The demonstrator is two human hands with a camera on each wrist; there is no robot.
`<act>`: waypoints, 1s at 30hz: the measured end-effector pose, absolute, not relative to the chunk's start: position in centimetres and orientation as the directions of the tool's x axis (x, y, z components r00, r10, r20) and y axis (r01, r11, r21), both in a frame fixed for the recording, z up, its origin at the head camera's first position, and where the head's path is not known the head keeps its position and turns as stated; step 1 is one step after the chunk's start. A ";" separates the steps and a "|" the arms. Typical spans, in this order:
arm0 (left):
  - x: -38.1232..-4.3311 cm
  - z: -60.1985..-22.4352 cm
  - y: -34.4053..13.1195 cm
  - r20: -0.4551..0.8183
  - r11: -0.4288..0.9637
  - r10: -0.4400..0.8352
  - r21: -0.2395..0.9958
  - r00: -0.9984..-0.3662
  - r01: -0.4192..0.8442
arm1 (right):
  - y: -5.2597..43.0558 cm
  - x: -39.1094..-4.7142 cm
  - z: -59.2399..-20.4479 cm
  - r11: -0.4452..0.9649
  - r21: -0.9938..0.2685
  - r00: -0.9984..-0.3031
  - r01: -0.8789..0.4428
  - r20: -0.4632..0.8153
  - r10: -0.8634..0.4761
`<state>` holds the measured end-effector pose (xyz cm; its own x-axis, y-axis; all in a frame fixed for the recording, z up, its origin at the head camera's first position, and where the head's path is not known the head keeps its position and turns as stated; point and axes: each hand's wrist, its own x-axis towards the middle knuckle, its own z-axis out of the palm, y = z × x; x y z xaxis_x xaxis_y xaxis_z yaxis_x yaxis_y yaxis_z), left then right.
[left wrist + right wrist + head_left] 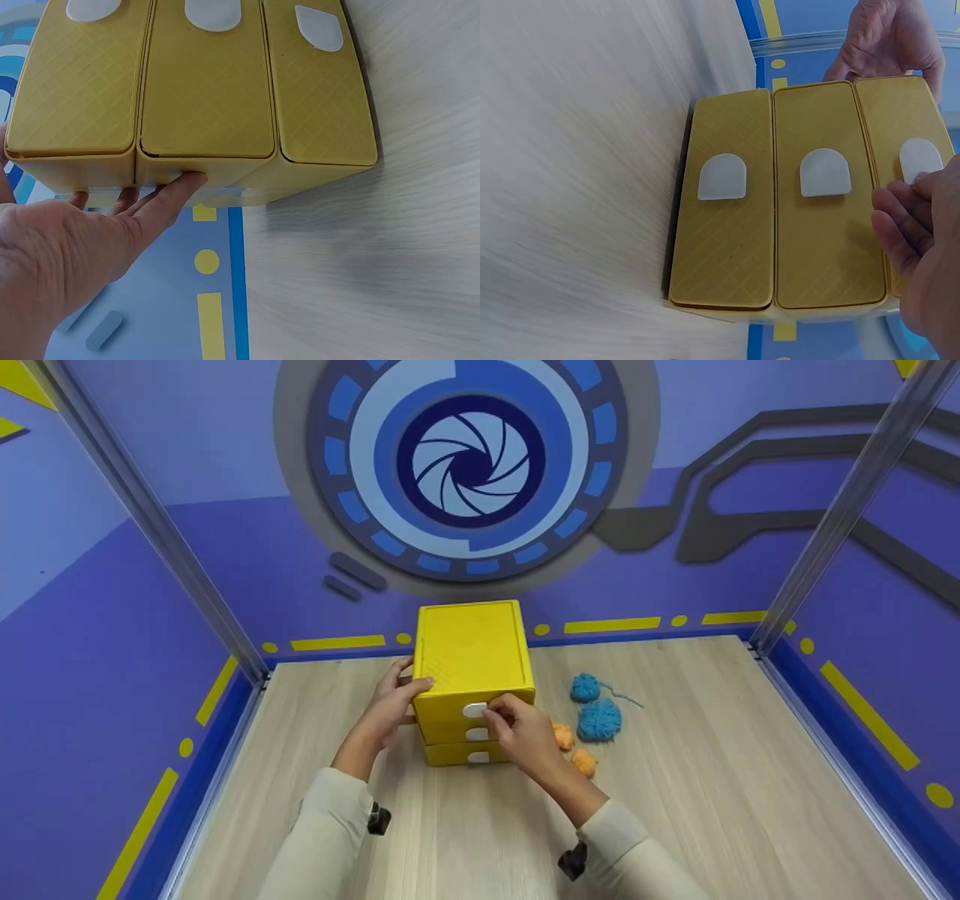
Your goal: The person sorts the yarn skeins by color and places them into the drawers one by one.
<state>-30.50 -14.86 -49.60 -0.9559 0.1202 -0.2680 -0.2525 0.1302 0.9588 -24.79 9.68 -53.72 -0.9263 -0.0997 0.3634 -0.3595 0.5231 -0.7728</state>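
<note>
A yellow box with three stacked drawers (472,649) stands on the table, its fronts facing me. Each front carries a white rounded handle, such as the middle drawer's handle (825,172). My left hand (386,709) rests against the box's left side, thumb over the top edge; in the left wrist view its fingers (169,196) lie extended along that side. The right hand (525,731) pinches the top drawer's handle (920,157) between thumb and fingers, partly covering it. All the drawers look closed.
Right of the box lie a large blue yarn ball (600,720) and a smaller blue yarn ball (584,688) with a loose strand. Two orange yarn balls (583,763) sit nearer the right forearm. A patterned blue-purple wall (360,619) rises behind the wooden table (720,780).
</note>
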 end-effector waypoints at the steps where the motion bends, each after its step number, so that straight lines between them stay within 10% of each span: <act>1: -30.5 -49.6 -14.9 -0.267 0.130 0.120 0.959 -0.956 -0.251 | 9.7 -24.8 -53.6 0.524 -0.773 -0.927 -0.358 0.360 -0.103; 30: -30.5 -49.8 -14.9 -0.254 0.124 0.118 0.963 -0.960 -0.239 | 12.4 -22.2 -52.8 0.574 -0.637 -0.843 -0.514 0.497 -0.204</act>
